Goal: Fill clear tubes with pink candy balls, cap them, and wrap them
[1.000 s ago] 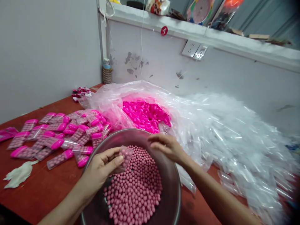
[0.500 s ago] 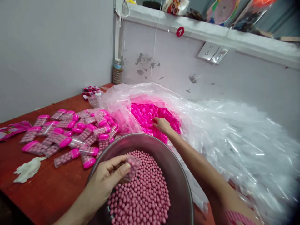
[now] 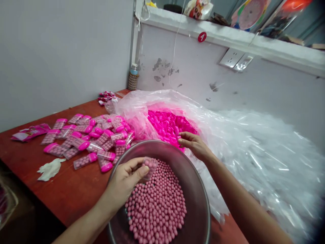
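Note:
My left hand [image 3: 130, 176] is closed around a small clear plastic container [image 3: 150, 166] with pink balls inside and no cap on it. It is held over a metal bowl [image 3: 201, 189] in which many pink balls [image 3: 157, 206] lie. At the near edge of a plastic bag [image 3: 175, 96] full of bright pink caps [image 3: 167, 125], my right hand [image 3: 194, 145] pinches what looks like one pink cap between thumb and fingers. Its fingertips partly blend with the caps behind them.
Several filled containers with pink caps [image 3: 83, 145] lie heaped left of the bowl on the red table [image 3: 83, 189]. A white crumpled scrap [image 3: 50, 168] and a pink packet [image 3: 30, 132] lie nearby. Clear plastic bags of transparent pieces [image 3: 264, 162] cover the right side.
My right hand has drawn back from the heap of caps toward the bowl and me. The left hand keeps the container over the bowl. The whole view has shifted slightly.

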Demonstrator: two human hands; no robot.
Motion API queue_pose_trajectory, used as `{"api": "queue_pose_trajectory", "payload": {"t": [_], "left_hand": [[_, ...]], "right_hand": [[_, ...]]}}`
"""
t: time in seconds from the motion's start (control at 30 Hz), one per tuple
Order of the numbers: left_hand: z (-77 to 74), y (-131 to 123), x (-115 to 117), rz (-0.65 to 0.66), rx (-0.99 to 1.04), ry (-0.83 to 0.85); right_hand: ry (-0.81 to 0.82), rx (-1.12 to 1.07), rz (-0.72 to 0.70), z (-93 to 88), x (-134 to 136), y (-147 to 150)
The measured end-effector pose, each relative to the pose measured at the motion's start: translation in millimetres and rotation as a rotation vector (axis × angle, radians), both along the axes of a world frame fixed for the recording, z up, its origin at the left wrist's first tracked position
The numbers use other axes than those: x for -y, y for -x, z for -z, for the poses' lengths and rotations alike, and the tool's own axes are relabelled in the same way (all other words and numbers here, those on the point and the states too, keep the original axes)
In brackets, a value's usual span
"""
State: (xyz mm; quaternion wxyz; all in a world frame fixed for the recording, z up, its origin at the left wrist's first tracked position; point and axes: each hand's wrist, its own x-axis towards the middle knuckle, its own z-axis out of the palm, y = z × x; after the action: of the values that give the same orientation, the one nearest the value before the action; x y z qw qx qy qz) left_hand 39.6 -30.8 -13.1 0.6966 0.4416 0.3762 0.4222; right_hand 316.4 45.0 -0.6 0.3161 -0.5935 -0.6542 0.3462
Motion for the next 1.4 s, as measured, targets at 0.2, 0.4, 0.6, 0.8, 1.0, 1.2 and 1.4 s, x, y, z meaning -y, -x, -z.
{"api": "queue_pose_trajectory", "payload": {"t": [0.2, 0.4, 0.6, 0.8, 1.0, 1.2, 1.4], "left_hand": [[-0.9, 2.2, 4.8, -0.067, 0.107, -0.078], [1.7, 3.2, 4.9, -0.157, 0.115, -0.204], [1.3, 1.1, 7.0, -0.026, 0.103, -0.107], [-1.2, 2.6, 9.7, 0.058, 0.064, -0.177], [3.8, 3.8, 6.5, -0.001, -0.049, -0.289], [0.4, 5.7, 13.1, -0.151, -0.302, -0.613], [3.0, 7.0, 21.7, -0.215, -0.361, -0.764]], "right_hand": [[0.23, -0.522, -0.157, -10.5, 48.9, 51.6], [0.226, -0.293, -0.278, -18.7, 70.8, 77.9], [-0.051, -0.277, -0.077, -19.7, 84.4, 92.0], [0.045, -0.675, 0.078, -0.7, 83.5, 104.9], [-0.204, -0.306, 0.016, -10.9, 84.8, 104.3], [-0.562, 0.288, -0.356, -34.2, 87.6, 103.3], [-0.606, 0.359, -0.462, -30.5, 96.0, 105.9]]}}
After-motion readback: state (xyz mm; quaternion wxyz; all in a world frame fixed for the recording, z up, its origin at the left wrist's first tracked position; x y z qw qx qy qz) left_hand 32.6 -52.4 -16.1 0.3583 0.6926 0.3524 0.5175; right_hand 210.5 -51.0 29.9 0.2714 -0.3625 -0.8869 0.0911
